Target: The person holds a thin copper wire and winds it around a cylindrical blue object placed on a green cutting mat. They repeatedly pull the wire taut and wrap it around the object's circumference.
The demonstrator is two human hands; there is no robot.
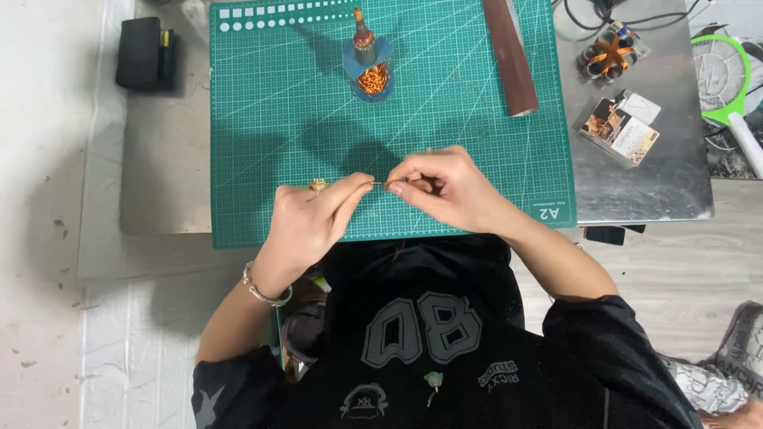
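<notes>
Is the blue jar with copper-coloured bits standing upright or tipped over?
Upright: the blue jar stands on the green cutting mat, its top pointing up at the camera.

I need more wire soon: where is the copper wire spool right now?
In the head view, the copper wire spool stands at the far edge of the green cutting mat, left of the brown strip.

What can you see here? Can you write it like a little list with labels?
Place: green cutting mat on a grey table
Left hand: pinches one end of a thin wire, wears a ring and a bracelet
Right hand: pinches the other end of the wire
On the mat: blue jar with orange bits inside, brown strip
On the table: small cards, wire coils
Left of the mat: black box
</notes>
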